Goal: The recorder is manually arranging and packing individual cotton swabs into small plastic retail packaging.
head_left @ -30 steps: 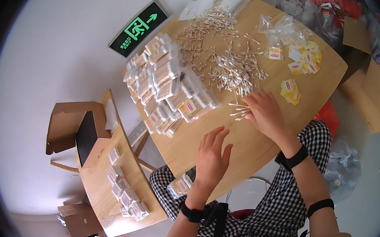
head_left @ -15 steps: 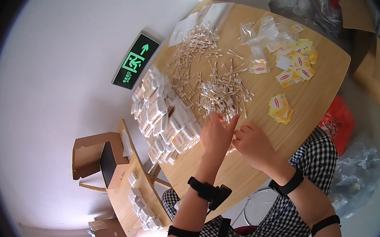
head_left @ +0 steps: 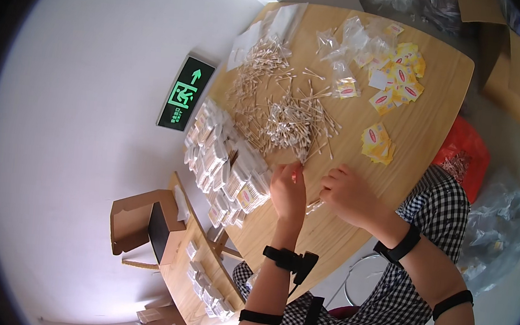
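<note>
My left hand is closed in a pinch at the near edge of a loose heap of cotton swabs, with swab tips showing at its fingertips. To its right, my right hand has its fingers curled together low over the wooden table. A few cotton swabs stick out beside and below its fingers; how it grips them is partly hidden. Left of my left hand rises a big stack of clear packets filled with swabs.
More loose swabs lie farther back by flat plastic bags. Yellow cards and a smaller card pile lie on the right, near crumpled clear bags. A red bag hangs past the table's right edge. An opened carton stands on another table.
My hands have moved farther apart, and the left is now at the swab heap's edge. More of the swabs by my right hand show. The whole view has shifted slightly.
</note>
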### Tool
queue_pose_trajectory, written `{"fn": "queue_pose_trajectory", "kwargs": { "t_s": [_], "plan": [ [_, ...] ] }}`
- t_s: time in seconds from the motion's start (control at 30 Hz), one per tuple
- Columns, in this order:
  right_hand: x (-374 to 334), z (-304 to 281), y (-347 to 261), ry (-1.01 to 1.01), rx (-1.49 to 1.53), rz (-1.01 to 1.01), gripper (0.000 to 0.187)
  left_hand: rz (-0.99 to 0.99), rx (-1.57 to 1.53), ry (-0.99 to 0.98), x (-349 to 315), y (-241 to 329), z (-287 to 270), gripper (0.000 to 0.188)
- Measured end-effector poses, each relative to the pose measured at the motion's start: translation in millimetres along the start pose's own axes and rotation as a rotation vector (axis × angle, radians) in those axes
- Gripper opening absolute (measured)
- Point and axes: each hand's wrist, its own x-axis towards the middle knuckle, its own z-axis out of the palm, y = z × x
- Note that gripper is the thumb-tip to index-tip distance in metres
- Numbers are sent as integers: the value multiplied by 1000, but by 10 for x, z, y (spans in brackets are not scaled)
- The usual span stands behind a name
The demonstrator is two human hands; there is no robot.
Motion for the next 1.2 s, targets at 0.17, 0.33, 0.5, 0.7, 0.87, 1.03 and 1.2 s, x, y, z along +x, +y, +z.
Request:
{"fn": "queue_pose_trajectory", "kwargs": {
  "t_s": [0.17, 0.33, 0.5, 0.7, 0.87, 1.03, 1.2],
  "plan": [
    [30, 5, -44, -42, 16, 14, 11, -11, -104, -1, -276, 146, -34, 13],
    [30, 17, -78, -35, 30, 18, 10, -64, -82, 28, -56, 271, -26, 26],
    [89, 80, -111, -50, 81, 3, 9, -179, -194, 66, 167, 63, 136, 26],
    [113, 49, -32, -45, 115, -34, 6, -78, -156, -33, -414, 57, -116, 14],
    [69, 46, -84, -61, 112, -93, 3, -140, -125, -37, -920, 192, -372, 10],
    [41, -5, -264, -116, 176, -113, 8, -7, -97, 44, -1136, 40, -451, 13],
    [81, 4, -298, -97, 122, -78, 37, -4, -172, -9, -1120, 8, -579, 19]
  ]
}}
